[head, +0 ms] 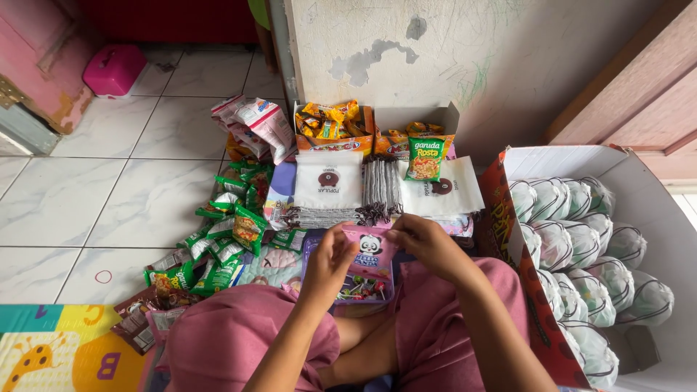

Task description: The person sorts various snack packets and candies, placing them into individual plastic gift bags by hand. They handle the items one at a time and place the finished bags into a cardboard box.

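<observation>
Hands at lap level: my left hand [328, 255] and right hand [425, 243] both pinch the pink lollipop bag [369, 265] by its top edge; green snack packets [225, 243] lie left on the floor.

Seated person, pink trousers, viewed from above. Left hand [328, 263] and right hand [427, 243] both gripped the top edge of a small pink plastic snack packet with a panda picture [372, 250], held over the lap. Below it lay a purple tray of lollipops [363, 289]. Ahead on the white tiled floor [138, 196]: stacked white paper pouches [328, 181], a green peanut packet [425, 158], 2 open cardboard boxes of orange-wrapped snacks [334, 123]. At right, a large white carton [653, 210] held tied clear plastic bags [581, 247].
</observation>
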